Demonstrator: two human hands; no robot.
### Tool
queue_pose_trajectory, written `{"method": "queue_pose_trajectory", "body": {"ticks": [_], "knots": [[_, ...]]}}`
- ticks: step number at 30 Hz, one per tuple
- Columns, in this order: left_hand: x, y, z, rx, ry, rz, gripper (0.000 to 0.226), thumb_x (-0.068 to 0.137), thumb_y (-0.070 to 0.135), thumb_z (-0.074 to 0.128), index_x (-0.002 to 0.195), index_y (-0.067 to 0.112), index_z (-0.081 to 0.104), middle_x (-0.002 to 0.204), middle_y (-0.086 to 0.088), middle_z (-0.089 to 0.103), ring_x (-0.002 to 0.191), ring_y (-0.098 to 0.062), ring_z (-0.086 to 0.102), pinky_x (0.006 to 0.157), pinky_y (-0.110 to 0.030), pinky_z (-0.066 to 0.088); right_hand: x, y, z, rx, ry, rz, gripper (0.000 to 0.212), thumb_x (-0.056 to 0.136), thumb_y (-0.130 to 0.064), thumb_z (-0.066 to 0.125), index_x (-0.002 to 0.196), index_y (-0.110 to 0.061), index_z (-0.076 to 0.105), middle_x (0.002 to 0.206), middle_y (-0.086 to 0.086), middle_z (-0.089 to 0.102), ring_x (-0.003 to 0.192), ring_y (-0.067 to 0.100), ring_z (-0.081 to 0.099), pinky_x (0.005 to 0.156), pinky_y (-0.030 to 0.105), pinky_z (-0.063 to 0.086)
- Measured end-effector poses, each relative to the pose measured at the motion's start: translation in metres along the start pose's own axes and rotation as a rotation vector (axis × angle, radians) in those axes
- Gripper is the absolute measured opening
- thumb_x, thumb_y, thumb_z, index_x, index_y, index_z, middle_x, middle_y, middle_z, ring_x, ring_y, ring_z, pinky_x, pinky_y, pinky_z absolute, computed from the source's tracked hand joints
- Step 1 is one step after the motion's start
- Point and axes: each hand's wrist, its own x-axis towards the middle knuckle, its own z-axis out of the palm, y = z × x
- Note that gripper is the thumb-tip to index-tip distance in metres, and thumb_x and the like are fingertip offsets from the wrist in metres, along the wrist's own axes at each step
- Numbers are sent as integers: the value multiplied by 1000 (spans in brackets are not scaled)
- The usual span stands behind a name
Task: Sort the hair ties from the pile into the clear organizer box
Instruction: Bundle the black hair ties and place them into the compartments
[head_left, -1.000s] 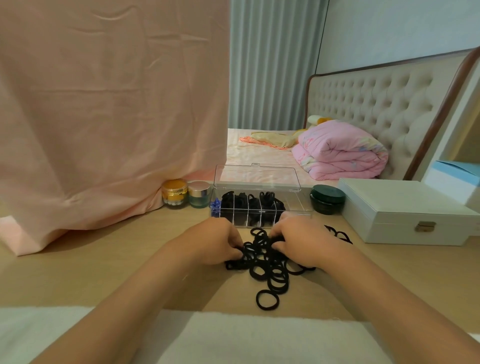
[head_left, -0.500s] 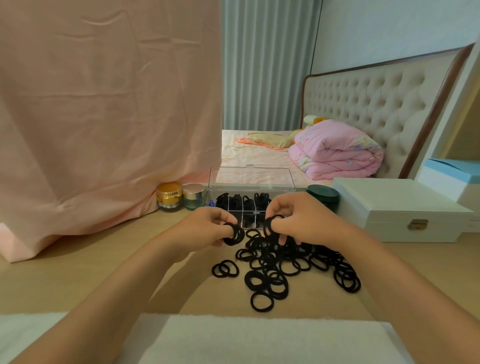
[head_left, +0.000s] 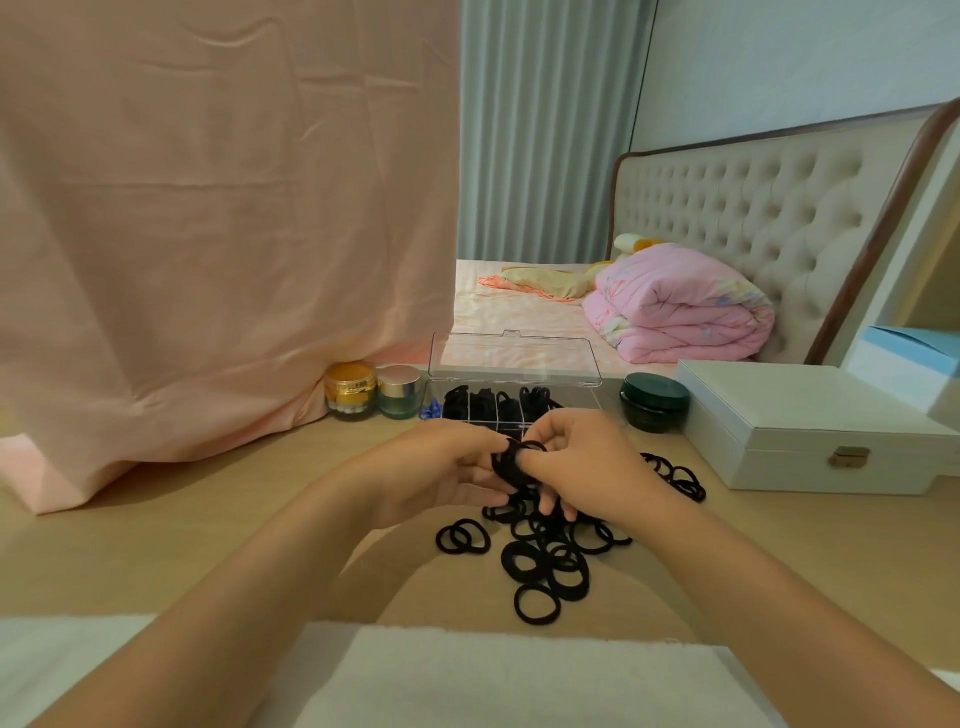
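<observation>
A pile of black hair ties lies on the wooden table in front of me. Just above the pile, my left hand and my right hand meet and both pinch a small bunch of black hair ties. Behind my hands stands the clear organizer box with its lid raised; several compartments hold black hair ties and the left end one holds small blue bits. A few more ties lie to the right of my right hand.
A gold jar and a teal jar stand left of the box, a dark green jar to its right. A white jewellery case fills the right side. Pink cloth hangs at left. White fabric covers the near edge.
Both hands rose from the pile with ties, then came together; they now share one bunch in front of the box.
</observation>
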Motion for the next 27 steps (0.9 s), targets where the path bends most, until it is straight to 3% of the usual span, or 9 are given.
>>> {"method": "queue_pose_trajectory", "body": {"ticks": [2, 5, 8, 11, 14, 18, 22, 24, 27], "knots": [[0, 1, 1, 134, 9, 29, 32, 89, 22, 73, 117, 8, 70, 96, -4, 76, 96, -19, 73, 98, -38, 56, 0, 1, 4, -45, 55, -9, 10, 91, -23, 70, 96, -17, 64, 63, 3, 71, 42, 7, 61, 38, 18, 44], [1, 1, -2, 271, 67, 51, 30, 81, 14, 80, 111, 13, 74, 87, 3, 76, 93, -17, 74, 93, -36, 59, 2, 3, 8, -102, 98, -21, 27, 84, -34, 78, 103, -24, 62, 80, -2, 71, 57, 8, 66, 47, 18, 48], [-3, 2, -14, 307, 28, 76, 28, 84, 2, 75, 111, 11, 72, 91, -4, 76, 92, -20, 74, 92, -36, 58, 0, 0, 6, 2, -14, 45, 40, 84, -36, 79, 119, -20, 65, 96, -1, 71, 70, 19, 71, 51, 22, 52], [-4, 2, -19, 263, 13, 115, 34, 82, -4, 76, 111, 9, 63, 78, -7, 64, 78, -17, 69, 84, -34, 59, -2, -3, 1, 225, -169, 118, 24, 90, -22, 75, 111, -10, 73, 79, 13, 73, 55, 16, 65, 51, 23, 55], [-2, 3, -20, 337, 24, 106, 37, 81, -2, 78, 111, 9, 58, 79, -6, 62, 75, -16, 68, 81, -36, 60, -2, -3, -1, 273, -196, 138, 17, 89, -16, 76, 104, -8, 74, 83, 25, 73, 65, 22, 65, 57, 27, 60], [-8, 7, -27, 509, -35, 92, 38, 82, 10, 80, 110, 19, 57, 89, 1, 66, 84, -14, 65, 79, -33, 57, -1, -2, -2, 242, -213, 137, 15, 94, -14, 70, 106, -6, 74, 83, 14, 74, 62, 16, 68, 56, 26, 59], [-17, 8, -30, 1045, -170, 32, 28, 78, 25, 83, 92, 33, 60, 100, 9, 59, 91, -11, 58, 83, -32, 52, 5, 4, -9, 99, -133, 108, 10, 94, -19, 71, 100, -16, 77, 81, 13, 77, 64, 21, 69, 61, 32, 63], [-19, 6, -26, 1117, -205, -24, 27, 80, 27, 82, 98, 38, 67, 101, 14, 57, 92, -6, 56, 81, -27, 48, 5, 5, -12, 105, -135, 99, 10, 94, -19, 70, 100, -17, 78, 76, 6, 77, 60, 16, 68, 55, 28, 60], [-16, 1, -24, 1235, -160, -26, 23, 84, 25, 78, 104, 34, 73, 94, 20, 57, 87, -2, 54, 75, -20, 42, 4, 6, -16, 82, -166, 68, 12, 95, -20, 69, 101, -22, 79, 89, 4, 79, 65, 16, 69, 53, 28, 58]]}}
